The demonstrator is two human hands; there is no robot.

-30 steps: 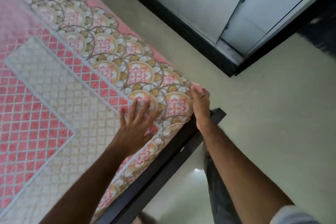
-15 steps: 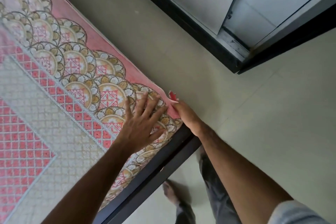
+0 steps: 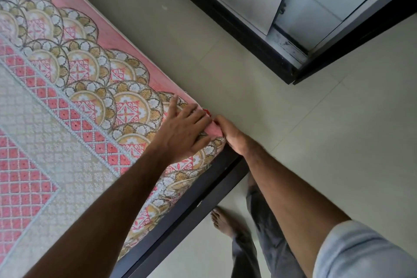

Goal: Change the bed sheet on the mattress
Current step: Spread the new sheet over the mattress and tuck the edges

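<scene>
A pink bed sheet (image 3: 74, 101) with gold scalloped medallions and a lattice centre covers the mattress, filling the left of the head view. My left hand (image 3: 182, 131) lies flat on the sheet at the mattress corner, fingers spread and straight. My right hand (image 3: 230, 133) is at the side of that same corner, its fingers curled into the pink sheet edge where it folds over. A small red tag (image 3: 206, 111) pokes out between the two hands. The mattress itself is hidden under the sheet.
The dark bed frame (image 3: 203, 189) runs diagonally below the mattress edge. Pale floor tiles (image 3: 327, 142) spread to the right. A black-framed door (image 3: 282, 36) stands at the top right. My bare foot (image 3: 223, 221) and grey trouser legs stand beside the frame.
My left hand slid toward the corner and flattened there. My right hand shifted from cupping the corner top to gripping the sheet edge at its side. The view moved closer.
</scene>
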